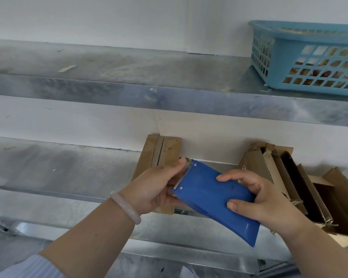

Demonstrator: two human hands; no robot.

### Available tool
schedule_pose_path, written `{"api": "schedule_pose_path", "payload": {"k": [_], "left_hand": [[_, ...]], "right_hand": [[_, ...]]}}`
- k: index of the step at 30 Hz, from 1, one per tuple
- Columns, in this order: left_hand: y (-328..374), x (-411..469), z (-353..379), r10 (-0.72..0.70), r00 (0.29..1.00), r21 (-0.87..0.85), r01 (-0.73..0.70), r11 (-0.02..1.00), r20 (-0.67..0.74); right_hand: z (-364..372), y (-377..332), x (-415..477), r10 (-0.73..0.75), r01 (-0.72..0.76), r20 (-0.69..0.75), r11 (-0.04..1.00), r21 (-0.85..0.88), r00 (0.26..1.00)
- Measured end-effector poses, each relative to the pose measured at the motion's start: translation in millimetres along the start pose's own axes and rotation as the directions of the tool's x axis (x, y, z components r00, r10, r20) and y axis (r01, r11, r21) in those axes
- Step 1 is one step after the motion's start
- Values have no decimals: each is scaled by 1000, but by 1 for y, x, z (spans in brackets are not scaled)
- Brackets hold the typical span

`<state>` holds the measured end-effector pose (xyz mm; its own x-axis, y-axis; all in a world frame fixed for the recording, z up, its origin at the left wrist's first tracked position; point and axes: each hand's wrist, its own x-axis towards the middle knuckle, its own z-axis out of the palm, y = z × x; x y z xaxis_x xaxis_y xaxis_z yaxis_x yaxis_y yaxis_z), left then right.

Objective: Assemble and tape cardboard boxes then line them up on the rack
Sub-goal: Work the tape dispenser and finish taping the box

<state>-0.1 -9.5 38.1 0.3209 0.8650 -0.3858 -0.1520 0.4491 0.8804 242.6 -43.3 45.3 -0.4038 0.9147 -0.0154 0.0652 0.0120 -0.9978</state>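
Note:
A blue tape dispenser (213, 199) is held between both hands in front of the metal rack's lower shelf (54, 167). My right hand (263, 199) grips its body from the right side. My left hand (155, 187), with a pale bangle on the wrist, pinches at the toothed cutter end of the dispenser. A flat folded cardboard box (161, 151) lies on the shelf behind my left hand, partly hidden by it. Several flattened and half-open cardboard boxes (301, 187) lean together at the right of the same shelf.
A blue plastic basket (309, 57) with brownish contents stands on the upper shelf (88, 63) at the right. A white wall runs behind both shelves. Dust and small scraps lie on the bare metal of the shelves to the left.

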Motion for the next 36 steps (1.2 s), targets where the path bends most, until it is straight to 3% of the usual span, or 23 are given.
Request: {"api": "schedule_pose_path", "payload": {"k": [6,16,22,27,33,36], "left_hand": [[1,0,-5,-23,1000,72,22,997,17],[-3,7,-14,-103,995,22,103,994,2],[-2,8,-22,-98,995,123,98,988,-1],[-1,8,-28,-38,997,186,50,981,-67],[-2,8,-28,149,949,364,-40,930,-279],[-1,8,-32,205,918,326,-89,941,-341]], "right_hand": [[-3,-1,6,-3,5,27,998,-67,1000],[-3,-5,14,-1,13,96,992,-122,995],[-1,-5,22,11,10,129,987,-158,992],[0,-5,30,36,-12,168,990,-140,985],[4,-1,40,61,-27,184,983,-180,981],[3,0,43,68,-31,182,979,-200,981]]}}
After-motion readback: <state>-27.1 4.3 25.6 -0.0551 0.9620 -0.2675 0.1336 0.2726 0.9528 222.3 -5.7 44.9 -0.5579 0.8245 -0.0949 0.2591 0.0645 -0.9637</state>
